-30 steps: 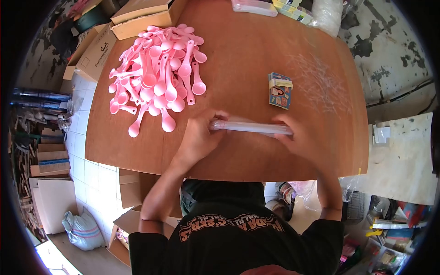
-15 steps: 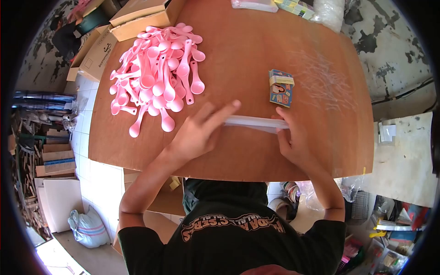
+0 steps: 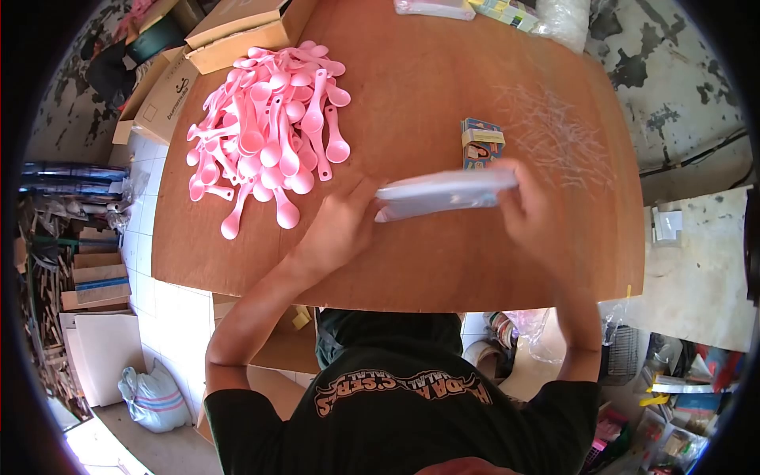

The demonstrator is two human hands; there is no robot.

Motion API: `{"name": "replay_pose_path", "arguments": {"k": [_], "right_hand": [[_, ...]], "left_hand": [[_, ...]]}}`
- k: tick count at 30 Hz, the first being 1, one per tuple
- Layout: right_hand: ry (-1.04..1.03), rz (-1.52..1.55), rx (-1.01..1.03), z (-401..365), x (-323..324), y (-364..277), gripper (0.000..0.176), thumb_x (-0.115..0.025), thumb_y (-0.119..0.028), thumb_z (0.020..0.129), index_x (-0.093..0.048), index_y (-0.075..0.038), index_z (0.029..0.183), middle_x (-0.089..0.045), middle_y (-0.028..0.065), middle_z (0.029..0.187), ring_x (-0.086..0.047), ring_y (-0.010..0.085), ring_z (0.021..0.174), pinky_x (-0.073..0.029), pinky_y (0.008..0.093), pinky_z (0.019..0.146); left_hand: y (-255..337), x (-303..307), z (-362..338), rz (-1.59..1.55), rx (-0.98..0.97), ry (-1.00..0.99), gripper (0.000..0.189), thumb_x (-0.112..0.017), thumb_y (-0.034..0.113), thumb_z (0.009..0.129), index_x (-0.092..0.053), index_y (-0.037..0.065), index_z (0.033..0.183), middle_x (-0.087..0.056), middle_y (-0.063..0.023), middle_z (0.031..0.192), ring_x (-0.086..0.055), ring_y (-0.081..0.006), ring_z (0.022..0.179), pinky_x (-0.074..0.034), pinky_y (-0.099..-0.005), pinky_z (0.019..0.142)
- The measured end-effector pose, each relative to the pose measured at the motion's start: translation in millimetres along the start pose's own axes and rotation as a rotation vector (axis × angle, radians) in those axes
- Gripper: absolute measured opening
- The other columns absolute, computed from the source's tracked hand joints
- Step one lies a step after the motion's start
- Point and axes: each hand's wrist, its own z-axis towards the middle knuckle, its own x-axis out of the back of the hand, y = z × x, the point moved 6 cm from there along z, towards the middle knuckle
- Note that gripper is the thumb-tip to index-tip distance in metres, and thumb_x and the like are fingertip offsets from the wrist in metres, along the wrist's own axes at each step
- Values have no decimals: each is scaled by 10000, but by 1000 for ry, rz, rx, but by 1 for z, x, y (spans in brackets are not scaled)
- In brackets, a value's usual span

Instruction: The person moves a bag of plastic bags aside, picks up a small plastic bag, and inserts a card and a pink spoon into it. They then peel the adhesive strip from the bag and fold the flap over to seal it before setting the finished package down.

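Between my two hands a flat, whitish stack of plastic bags [image 3: 443, 195] is held up above the table, slightly tilted and blurred. My left hand [image 3: 342, 226] is closed on its left end. At the right end, the thumb and fingers of my right hand [image 3: 529, 210] pinch it. Just beyond the stack lies a banded bundle of small blue printed cards [image 3: 481, 142], its near part hidden. To the left is a large heap of pink plastic spoons [image 3: 269, 119], apart from my left hand.
Thin clear strips [image 3: 562, 134] lie scattered on the right of the brown table [image 3: 396, 103]. Cardboard boxes [image 3: 237, 36] stand at the far left. Along the far edge are plastic-wrapped packs [image 3: 435, 8] and a clear wrapped roll [image 3: 562, 24].
The stack of plastic bags has been raised and turned so that its broad face shows. My right hand has moved up and right, and my left hand has closed on the left end.
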Motion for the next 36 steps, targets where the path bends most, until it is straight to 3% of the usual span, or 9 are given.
{"name": "replay_pose_path", "arguments": {"k": [3, 5, 8, 13, 16, 20, 22, 27, 36], "right_hand": [[-205, -18, 116, 59, 20, -29, 221, -533, -21, 867, -565, -27, 1085, -649, 143, 987, -634, 272, 890, -485, 365, 792], [-334, -150, 177, 103, 21, -32, 201, -508, -39, 898, -567, -25, 1090, -611, 85, 887, -590, 161, 837, -470, 299, 738], [-573, -335, 232, 163, -2, -26, 261, -515, -41, 851, -577, -36, 1104, -614, 97, 925, -598, 204, 851, -477, 319, 752], [-789, -425, 150, 235, -59, 19, 370, -552, -44, 758, -594, -7, 1124, -645, 164, 1038, -618, 297, 953, -487, 402, 800], [-776, -598, 156, 266, -76, 55, 424, -587, -58, 735, -593, -26, 1158, -634, 168, 1099, -606, 303, 1016, -484, 400, 823], [-770, -561, 103, 259, -80, 72, 351, -568, -59, 815, -581, -54, 1166, -583, 172, 1168, -563, 312, 1082, -458, 398, 875], [31, -617, 514, 240, -49, 41, 333, -598, -87, 831, -576, -58, 1162, -627, 159, 1091, -602, 307, 1003, -476, 398, 833], [-423, -305, 349, 160, -47, 12, 232, -705, -149, 789, -659, -32, 983, -684, 121, 861, -647, 259, 740, -507, 361, 683], [-341, -322, 309, 131, -64, 33, 106, -680, -145, 752, -716, -66, 813, -681, 108, 842, -648, 276, 723, -504, 381, 659]], "left_hand": [[3, -6, 9, -245, 111, 30, 305, -619, 34, 858, -570, -34, 1151, -631, -154, 966, -633, -274, 842, -498, -390, 708], [-9, -27, 11, -580, 470, -60, 346, -627, 112, 888, -541, -51, 1181, -638, -137, 1005, -645, -197, 887, -537, -365, 718], [-14, -54, 21, -1024, 741, -81, 417, -630, 126, 889, -487, -64, 1232, -633, -122, 1017, -652, -193, 929, -575, -346, 749], [-27, -47, 36, -854, 870, -206, 665, -595, 168, 916, -200, 1, 1424, -608, -189, 1050, -666, -225, 818, -589, -348, 725], [-11, -32, 27, -781, 970, -321, 661, -583, 208, 925, -205, 46, 1442, -601, -194, 1056, -657, -222, 767, -584, -346, 697], [-2, -26, 14, -734, 781, -332, 671, -564, 212, 924, -185, 41, 1450, -632, -163, 1028, -669, -226, 760, -575, -339, 670], [-4, -28, 6, -710, 637, -298, 658, -583, 219, 917, -225, 31, 1436, -635, -158, 1038, -670, -215, 768, -563, -336, 687], [26, -15, -13, -534, 439, -295, 571, -610, 153, 916, -345, 63, 1414, -606, -128, 1113, -633, -159, 826, -523, -296, 705], [43, -57, -18, -936, 478, -322, 510, -601, 106, 928, -389, 28, 1386, -559, -138, 1207, -594, -165, 1017, -491, -285, 852]]}}
